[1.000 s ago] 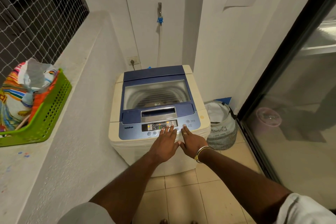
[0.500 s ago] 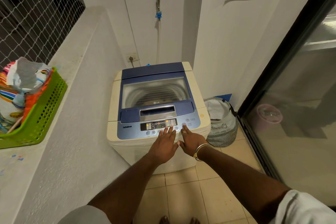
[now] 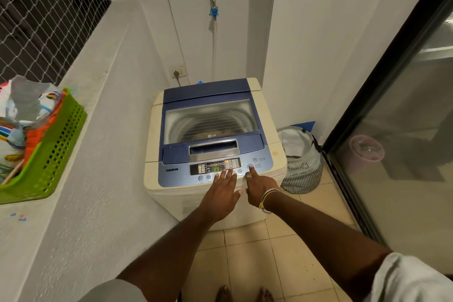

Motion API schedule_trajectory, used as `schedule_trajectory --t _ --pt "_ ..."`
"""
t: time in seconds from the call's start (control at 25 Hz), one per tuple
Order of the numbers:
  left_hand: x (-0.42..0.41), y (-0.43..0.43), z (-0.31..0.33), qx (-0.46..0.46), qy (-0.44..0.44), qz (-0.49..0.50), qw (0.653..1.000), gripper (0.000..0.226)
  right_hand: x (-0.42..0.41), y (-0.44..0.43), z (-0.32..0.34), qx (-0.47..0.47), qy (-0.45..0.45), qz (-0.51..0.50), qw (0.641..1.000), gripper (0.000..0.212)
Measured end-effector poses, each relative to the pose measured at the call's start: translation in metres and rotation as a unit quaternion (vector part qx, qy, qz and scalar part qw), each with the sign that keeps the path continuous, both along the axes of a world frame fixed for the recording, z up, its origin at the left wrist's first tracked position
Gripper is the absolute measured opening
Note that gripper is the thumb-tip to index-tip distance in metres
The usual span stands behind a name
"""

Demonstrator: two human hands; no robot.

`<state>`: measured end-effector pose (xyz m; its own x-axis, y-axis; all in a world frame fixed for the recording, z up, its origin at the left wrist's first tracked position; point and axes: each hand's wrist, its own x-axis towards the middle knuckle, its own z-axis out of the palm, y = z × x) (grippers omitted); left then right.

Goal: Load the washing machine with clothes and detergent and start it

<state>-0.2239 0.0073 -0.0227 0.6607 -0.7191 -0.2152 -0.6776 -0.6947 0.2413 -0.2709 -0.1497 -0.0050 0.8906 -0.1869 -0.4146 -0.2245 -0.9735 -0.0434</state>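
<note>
Washing machine (image 3: 266, 154): display (image 3: 216, 168) newly aglow.

white short sleeves (image 3: 407, 279), bangles (image 3: 266, 200) at wrist, ring (image 3: 248, 175) on right hand (image 3: 259, 186), bare feet (image 3: 224, 293)

Washing machine (image 3: 215, 135) against the back wall (image 3: 196, 32), tap (image 3: 213, 0) and socket (image 3: 178, 72) behind it, basket (image 3: 61, 135) on the ledge (image 3: 98, 81) at left, laundry bag (image 3: 302, 162) just right of the machine, glass door (image 3: 404, 130) further right, left hand (image 3: 221, 193) and right hand (image 3: 259, 186) on its control panel (image 3: 176, 174)

The green basket (image 3: 58, 152) is cut off at the left edge. Several buttons of the control panel (image 3: 196, 169) are covered by the left hand (image 3: 221, 195); the small labels cannot be read.
</note>
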Motion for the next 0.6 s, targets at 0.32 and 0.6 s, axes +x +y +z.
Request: schedule_trajectory --t 0.32,0.6 --pt "-0.003 0.01 0.001 -0.002 0.011 0.012 1.0 0.063 0.012 0.014 0.021 -0.071 0.047 0.066 0.994 0.075" --pt "-0.002 0.038 0.02 -0.01 -0.021 0.026 0.999 0.062 -0.002 0.016 0.021 -0.008 -0.126 0.014 0.992 0.05"
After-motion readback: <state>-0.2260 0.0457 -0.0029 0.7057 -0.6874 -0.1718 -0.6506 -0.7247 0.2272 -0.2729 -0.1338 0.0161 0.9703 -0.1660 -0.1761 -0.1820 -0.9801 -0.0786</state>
